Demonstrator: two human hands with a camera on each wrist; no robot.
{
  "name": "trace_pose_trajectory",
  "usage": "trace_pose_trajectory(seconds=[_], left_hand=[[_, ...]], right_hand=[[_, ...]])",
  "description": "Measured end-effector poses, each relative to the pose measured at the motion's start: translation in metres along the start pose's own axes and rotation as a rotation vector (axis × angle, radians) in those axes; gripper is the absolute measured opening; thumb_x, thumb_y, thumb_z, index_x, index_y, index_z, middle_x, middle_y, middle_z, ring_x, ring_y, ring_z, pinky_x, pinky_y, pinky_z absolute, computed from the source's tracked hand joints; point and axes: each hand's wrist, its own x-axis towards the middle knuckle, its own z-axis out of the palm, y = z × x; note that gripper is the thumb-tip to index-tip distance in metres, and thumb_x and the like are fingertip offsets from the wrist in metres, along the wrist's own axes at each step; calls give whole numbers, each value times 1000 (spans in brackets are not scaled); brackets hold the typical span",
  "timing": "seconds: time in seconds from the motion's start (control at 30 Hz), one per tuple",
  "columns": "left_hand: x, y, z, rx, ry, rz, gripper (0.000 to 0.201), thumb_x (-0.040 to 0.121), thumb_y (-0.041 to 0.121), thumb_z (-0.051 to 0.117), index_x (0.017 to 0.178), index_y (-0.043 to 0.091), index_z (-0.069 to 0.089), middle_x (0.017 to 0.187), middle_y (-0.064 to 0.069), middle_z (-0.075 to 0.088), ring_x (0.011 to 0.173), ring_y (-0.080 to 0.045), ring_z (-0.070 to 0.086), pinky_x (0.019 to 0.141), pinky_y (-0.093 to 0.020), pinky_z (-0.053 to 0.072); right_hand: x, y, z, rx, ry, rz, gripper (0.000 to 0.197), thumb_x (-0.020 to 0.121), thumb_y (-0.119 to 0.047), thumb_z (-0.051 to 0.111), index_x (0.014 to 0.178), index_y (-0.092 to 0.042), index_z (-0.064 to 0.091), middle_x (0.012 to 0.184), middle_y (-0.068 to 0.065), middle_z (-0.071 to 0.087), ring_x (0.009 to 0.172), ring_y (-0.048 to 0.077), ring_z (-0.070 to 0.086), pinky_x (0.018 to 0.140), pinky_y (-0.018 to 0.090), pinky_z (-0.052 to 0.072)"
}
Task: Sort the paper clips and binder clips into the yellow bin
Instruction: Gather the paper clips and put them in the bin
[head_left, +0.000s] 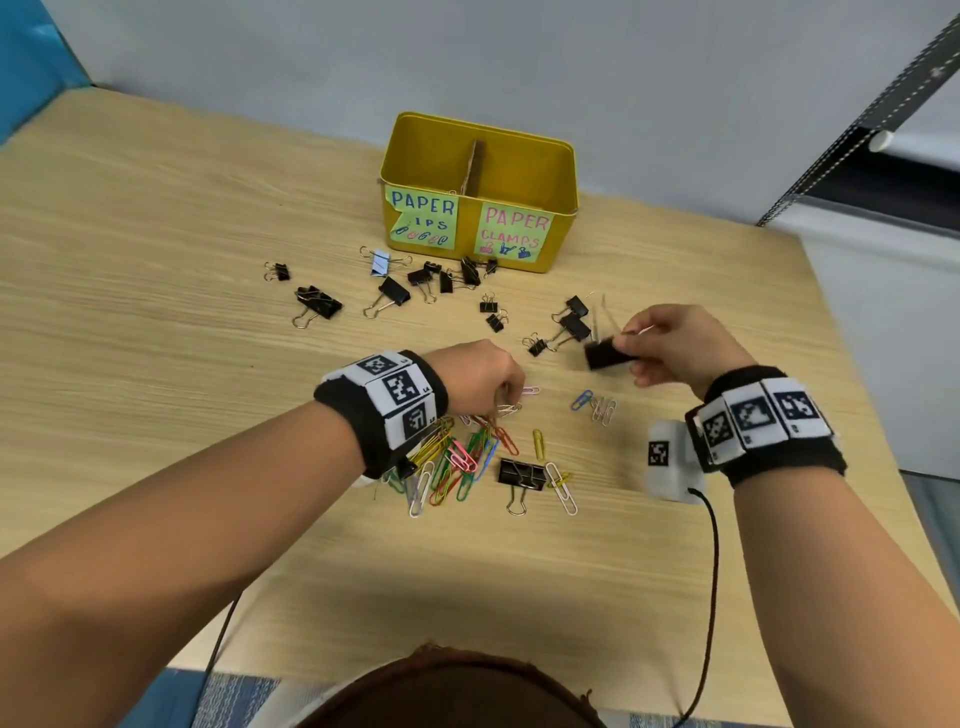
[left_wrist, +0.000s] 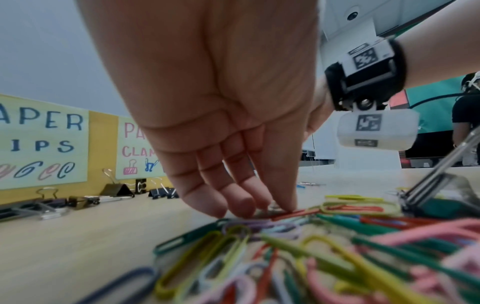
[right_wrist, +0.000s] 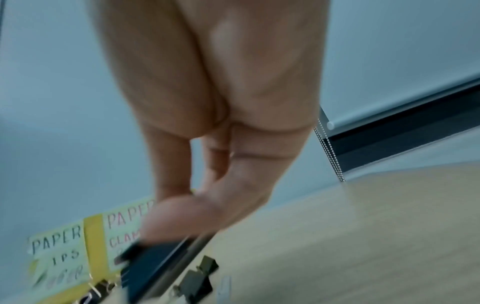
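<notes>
Nearest: paper clips (head_left: 457, 462), bright coated wire in a tangled heap on counter (head_left: 156, 291); light, slick, likely to snag, so best nipped at one loop. Left hand (head_left: 480, 376) fingertips (left_wrist: 285, 202) pinching a clip at heap's far edge. Right hand (head_left: 675, 345) pinching black binder clip (head_left: 608, 356) aloft; stiff, springy, best held by body. Beyond: more binder clips scattered w/ wire handles, then yellow bin (head_left: 550, 171), divided in two, labelled.

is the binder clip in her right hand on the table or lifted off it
Lifted. The right hand pinches the binder clip above the table, motion-blurred in the head view.
</notes>
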Motion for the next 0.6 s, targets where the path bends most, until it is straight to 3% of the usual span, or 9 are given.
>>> trace_pose_trajectory(seconds=[0.07,0.13,0.2,0.27,0.4,0.47,0.53,0.6], left_hand=[[-1,2,-1,-5,-12,-4,22,83,5,58,100,12,70,103,-5,70,93,-17,63,78,-26,49],[-1,3,-2,6,-15,0,22,84,10,61,103,13,71,105,-3,70,93,-15,62,77,-24,46],[2,4,-1,21,1,22,31,85,17,62,115,16,65,117,-2,64,104,-17,59,87,-26,46],[5,6,2,56,6,47,41,86,24,61,126,17,56,127,-4,55,116,-21,52,98,-33,45],[8,9,3,123,-26,48,47,89,24,55,135,17,46,136,-7,48,125,-24,45,103,-38,41],[8,6,3,127,-1,39,51,90,21,53,139,17,41,140,-8,44,127,-25,42,105,-41,40],[7,1,2,150,36,8,60,90,22,51,145,20,27,152,-5,29,137,-25,29,112,-42,32],[8,-3,-1,189,35,-48,68,92,29,49,149,24,12,160,0,5,146,-25,8,117,-46,18]], right_hand=[[12,0,4,48,161,64,12,84,-7,67,79,-10,56,67,7,58,43,14,57,42,24,55],[20,3,10,53,181,113,10,85,-9,67,89,-7,58,70,5,58,49,15,55,39,22,54],[27,4,19,43,166,110,8,85,-10,66,90,-7,61,73,4,59,52,13,54,42,23,52],[30,-1,32,58,126,66,6,86,-7,64,80,-10,61,74,8,61,53,13,54,44,24,49],[37,-11,45,194,163,4,12,87,1,56,85,-10,60,79,10,61,55,15,55,42,22,51],[39,-9,42,62,236,-4,17,88,0,51,93,-7,66,91,11,63,71,19,61,66,32,57],[37,-3,37,-286,214,-34,35,91,-1,45,118,-10,65,115,12,65,106,24,61,98,35,48],[31,2,38,-577,98,-77,45,92,2,40,130,-15,58,135,9,57,124,26,53,105,31,39]])
